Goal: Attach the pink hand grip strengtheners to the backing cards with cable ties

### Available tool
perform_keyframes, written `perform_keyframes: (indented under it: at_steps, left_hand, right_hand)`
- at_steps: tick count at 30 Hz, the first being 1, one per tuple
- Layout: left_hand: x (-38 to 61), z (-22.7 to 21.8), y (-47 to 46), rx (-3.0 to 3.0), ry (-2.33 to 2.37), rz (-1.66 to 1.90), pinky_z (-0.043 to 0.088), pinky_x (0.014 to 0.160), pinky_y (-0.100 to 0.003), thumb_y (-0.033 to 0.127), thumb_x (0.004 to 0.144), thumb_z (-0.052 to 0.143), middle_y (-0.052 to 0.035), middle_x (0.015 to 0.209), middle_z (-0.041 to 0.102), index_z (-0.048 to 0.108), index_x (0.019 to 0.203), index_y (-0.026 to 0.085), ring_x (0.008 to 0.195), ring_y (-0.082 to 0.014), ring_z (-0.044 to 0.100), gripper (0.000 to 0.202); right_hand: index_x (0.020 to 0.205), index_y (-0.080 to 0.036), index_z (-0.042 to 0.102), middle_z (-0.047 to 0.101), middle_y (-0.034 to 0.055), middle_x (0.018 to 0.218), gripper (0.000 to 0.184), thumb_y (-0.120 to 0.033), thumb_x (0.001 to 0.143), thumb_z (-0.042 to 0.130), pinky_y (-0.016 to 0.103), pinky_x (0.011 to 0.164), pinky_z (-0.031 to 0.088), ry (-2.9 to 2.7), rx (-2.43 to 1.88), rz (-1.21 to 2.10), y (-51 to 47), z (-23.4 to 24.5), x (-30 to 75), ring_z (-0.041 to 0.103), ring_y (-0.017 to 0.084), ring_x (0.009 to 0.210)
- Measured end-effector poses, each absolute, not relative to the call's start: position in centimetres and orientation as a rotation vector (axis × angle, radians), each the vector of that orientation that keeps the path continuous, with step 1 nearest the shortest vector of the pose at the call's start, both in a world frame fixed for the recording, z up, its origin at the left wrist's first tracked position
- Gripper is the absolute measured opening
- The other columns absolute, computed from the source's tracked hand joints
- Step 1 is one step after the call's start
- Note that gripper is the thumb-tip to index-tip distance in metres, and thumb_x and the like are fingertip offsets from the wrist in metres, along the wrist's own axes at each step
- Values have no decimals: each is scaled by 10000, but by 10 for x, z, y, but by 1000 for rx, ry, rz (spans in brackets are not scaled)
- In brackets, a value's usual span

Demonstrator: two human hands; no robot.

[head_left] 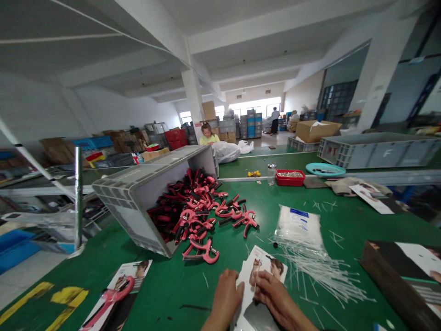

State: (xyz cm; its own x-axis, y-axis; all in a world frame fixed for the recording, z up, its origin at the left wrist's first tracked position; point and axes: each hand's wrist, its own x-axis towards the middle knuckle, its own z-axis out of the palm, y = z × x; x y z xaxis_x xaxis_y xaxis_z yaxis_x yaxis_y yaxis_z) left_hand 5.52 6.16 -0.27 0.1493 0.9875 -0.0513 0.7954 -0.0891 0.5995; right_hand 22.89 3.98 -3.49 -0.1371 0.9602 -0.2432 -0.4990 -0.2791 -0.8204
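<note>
A printed cardboard card [246, 299] with a photo of people lies at the front of the table, possibly with another beneath it. My left hand [225, 294] is closed on the card's left edge. My right hand [274, 294] is over the card's printed face, its fingertips pinched on what looks like a thin white cable tie [255, 280]. Just right of it, loose white cable ties [324, 271] spill from a clear plastic bag [299, 225]. Pink-and-black hand grip strengtheners [203, 250] are heaped beyond my hands. At left, one pink hand grip [112, 299] rests on another printed card [139, 271].
A grey crate [138, 220] lies on its side, grips pouring out. A stack of printed cards [396, 285] stands at right. Farther back are a red tray [290, 179], a glass jar [271, 174], a blue plate [325, 169] and a grey bin [375, 154]. A person [208, 134] sits opposite.
</note>
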Motion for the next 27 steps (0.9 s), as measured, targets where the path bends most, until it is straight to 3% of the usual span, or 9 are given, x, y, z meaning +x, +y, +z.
perform_keyframes:
  at_steps: [2, 4, 7, 12, 19, 23, 27]
  left_hand:
    - [52, -13, 59, 1932, 1695, 494, 401, 948, -357, 233, 817, 517, -139, 1035, 641, 675, 925, 138, 1049, -267, 572, 214]
    - [51, -17, 59, 1815, 1687, 588, 424, 912, -343, 218, 801, 526, -122, 982, 651, 663, 933, 138, 988, -249, 598, 206]
    - [56, -15, 63, 1481, 1558, 682, 477, 800, -348, 255, 789, 575, -103, 877, 678, 612, 1077, 115, 831, -242, 641, 323]
    - [72, -4, 60, 1371, 1096, 834, 468, 937, -371, 365, 692, 750, -128, 1172, 685, 598, 1189, 155, 1077, -296, 628, 560]
    - [70, -5, 50, 1177, 1014, 898, 490, 932, -374, 359, 690, 754, -102, 1130, 717, 606, 1218, 164, 1045, -294, 654, 582]
    - [65, -7, 39, 1120, 1091, 853, 497, 920, -377, 396, 677, 768, -108, 1106, 723, 623, 1211, 164, 1035, -305, 659, 601]
    - [64, -16, 29, 1052, 1137, 815, 534, 797, -365, 409, 653, 771, -98, 1025, 740, 627, 1185, 172, 939, -307, 685, 600]
  right_hand:
    - [855, -177, 581, 657, 5, 808, 387, -423, 692, 830, 227, 603, 485, -626, -890, 1687, 38, -39, 225, 573, 89, 611]
    - [864, -185, 584, 636, -13, 731, 379, -420, 698, 830, 220, 560, 478, -600, -875, 1678, 34, -37, 224, 552, 88, 566]
    - [927, -208, 592, 593, -46, 649, 383, -425, 712, 822, 199, 490, 441, -541, -880, 1659, 29, -27, 226, 519, 82, 500]
    - [947, -201, 597, 634, -23, 729, 421, -412, 684, 848, 212, 586, 488, -551, -853, 1718, 22, -18, 231, 597, 96, 592]
    - [915, -182, 587, 621, -21, 693, 369, -443, 757, 794, 170, 464, 409, -561, -817, 1709, 18, -23, 235, 524, 59, 487]
    - [1003, -197, 595, 644, -14, 750, 386, -409, 758, 805, 177, 529, 471, -542, -766, 1740, 11, -23, 231, 572, 67, 548]
    - [892, -186, 575, 652, -5, 736, 431, -477, 700, 828, 204, 512, 483, -625, -720, 1815, 2, -37, 217, 585, 84, 526]
